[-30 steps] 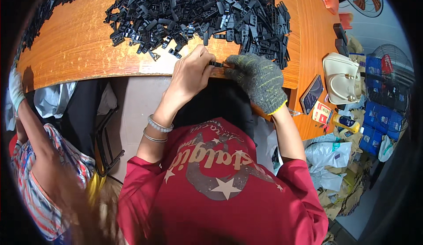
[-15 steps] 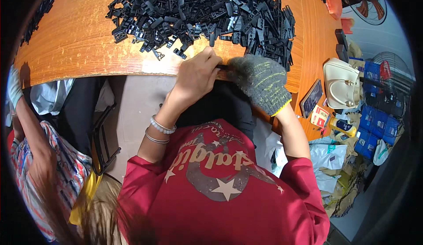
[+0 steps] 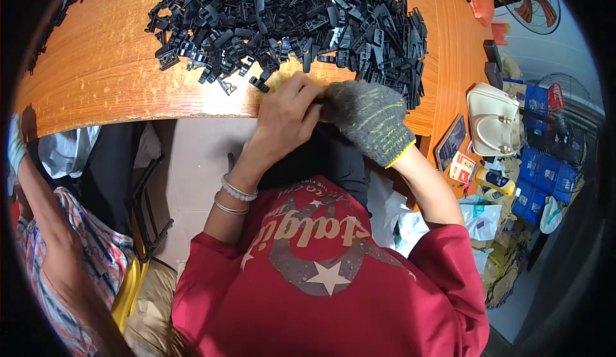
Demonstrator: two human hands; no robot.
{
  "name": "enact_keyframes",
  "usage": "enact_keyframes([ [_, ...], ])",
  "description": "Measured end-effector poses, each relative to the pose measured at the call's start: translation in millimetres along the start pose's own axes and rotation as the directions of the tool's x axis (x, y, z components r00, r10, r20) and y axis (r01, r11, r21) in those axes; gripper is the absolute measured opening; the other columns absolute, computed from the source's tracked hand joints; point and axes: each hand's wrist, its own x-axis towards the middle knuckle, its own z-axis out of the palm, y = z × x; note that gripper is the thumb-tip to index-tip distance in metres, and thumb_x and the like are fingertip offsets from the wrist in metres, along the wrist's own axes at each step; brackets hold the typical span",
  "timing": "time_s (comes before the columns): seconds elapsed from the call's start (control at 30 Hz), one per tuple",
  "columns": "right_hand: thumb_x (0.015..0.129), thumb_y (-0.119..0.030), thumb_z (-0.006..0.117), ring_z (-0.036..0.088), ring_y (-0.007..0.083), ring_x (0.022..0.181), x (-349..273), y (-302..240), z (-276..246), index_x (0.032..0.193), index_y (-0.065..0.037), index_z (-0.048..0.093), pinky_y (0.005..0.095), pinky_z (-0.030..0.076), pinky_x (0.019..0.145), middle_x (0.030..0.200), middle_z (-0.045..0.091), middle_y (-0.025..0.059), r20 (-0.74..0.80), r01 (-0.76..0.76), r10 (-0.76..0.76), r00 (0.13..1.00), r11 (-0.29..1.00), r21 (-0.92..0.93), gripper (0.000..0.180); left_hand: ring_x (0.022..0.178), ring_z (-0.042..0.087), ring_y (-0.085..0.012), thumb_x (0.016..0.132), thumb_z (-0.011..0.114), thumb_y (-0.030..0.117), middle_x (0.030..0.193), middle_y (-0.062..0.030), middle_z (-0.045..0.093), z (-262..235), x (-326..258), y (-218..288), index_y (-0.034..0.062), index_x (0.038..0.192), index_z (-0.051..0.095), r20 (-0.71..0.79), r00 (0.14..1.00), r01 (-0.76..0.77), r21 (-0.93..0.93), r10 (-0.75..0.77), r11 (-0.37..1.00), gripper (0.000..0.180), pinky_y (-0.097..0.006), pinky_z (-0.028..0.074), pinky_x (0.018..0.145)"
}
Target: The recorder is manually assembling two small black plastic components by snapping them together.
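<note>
My bare left hand [image 3: 287,112], with a beaded bracelet and a bangle on the wrist, is closed at the table's front edge. Against its fingertips presses my right hand [image 3: 375,119], in a grey knitted glove with yellow flecks and a yellow cuff, also closed. Between them the fingers pinch a small black plastic part, now mostly hidden. Just beyond my hands lies a large heap of small black plastic parts [image 3: 276,23], clip-like in shape. One loose part [image 3: 259,84] rests at its near side, close to my left hand.
The worn wooden table [image 3: 96,81] ends just before me. To the right are a phone [image 3: 451,136], a cream handbag [image 3: 494,119], a bottle of yellow liquid [image 3: 497,182], blue packs [image 3: 536,177] and fans [image 3: 529,1]. Another person's arm [image 3: 48,219] reaches up at the left.
Both hands have drawn closer together, and the black part that showed between them is now mostly covered. The view has shifted slightly.
</note>
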Motion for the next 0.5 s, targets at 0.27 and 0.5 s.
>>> enact_keyframes([
  [0.27,0.073,-0.017,0.077,0.066,0.0265,0.083,-37.6,-6.7,-20.6,0.105,-0.008,0.07,0.0353,0.051,0.074,0.092,0.068,0.0105,-0.165,-0.095,0.231,0.959,0.808,0.581,0.033,0.076,0.069,-0.0224,0.088,0.062,0.001,0.096,-0.0122,0.066,-25.5,0.2,22.5,-0.0016,0.106,0.059,0.377,0.854,0.52,-0.622,-0.359,0.585,0.018,-0.03,0.055,0.064],
  [0.5,0.078,-0.013,0.069,0.064,0.0199,0.086,-59.9,2.4,-11.9,0.109,-0.005,0.069,0.0312,0.051,0.08,0.096,0.068,0.0096,-0.182,-0.016,0.279,0.943,0.585,0.811,0.033,0.052,0.061,-0.0145,0.089,0.063,0.001,0.074,-0.0092,0.064,-0.6,10.8,40.8,-0.0041,0.112,0.055,0.43,0.826,0.532,-0.809,-0.364,0.251,0.025,-0.023,0.047,0.044],
])
